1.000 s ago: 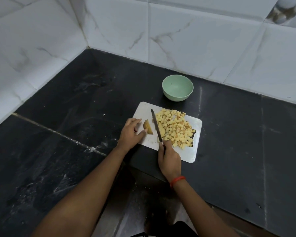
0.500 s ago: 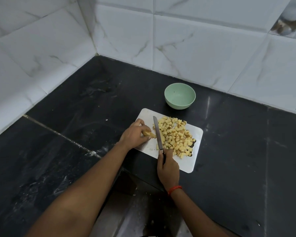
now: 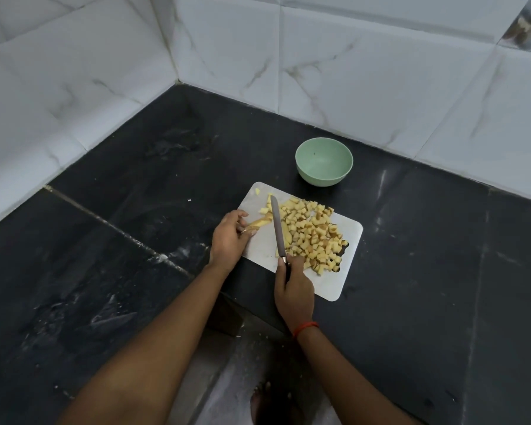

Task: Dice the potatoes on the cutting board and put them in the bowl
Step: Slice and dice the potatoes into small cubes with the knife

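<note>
Potato dice [image 3: 313,231] pale yellow, heaped; left fingers [image 3: 241,214] pinch wedge [image 3: 261,222], right fingers [image 3: 296,260] grip knife [image 3: 277,223].

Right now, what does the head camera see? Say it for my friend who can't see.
A person's right hand holds a knife over a white board, its blade between the diced potato and a potato piece that the left hand holds. An empty green bowl stands just beyond the board on a dark counter.
</note>
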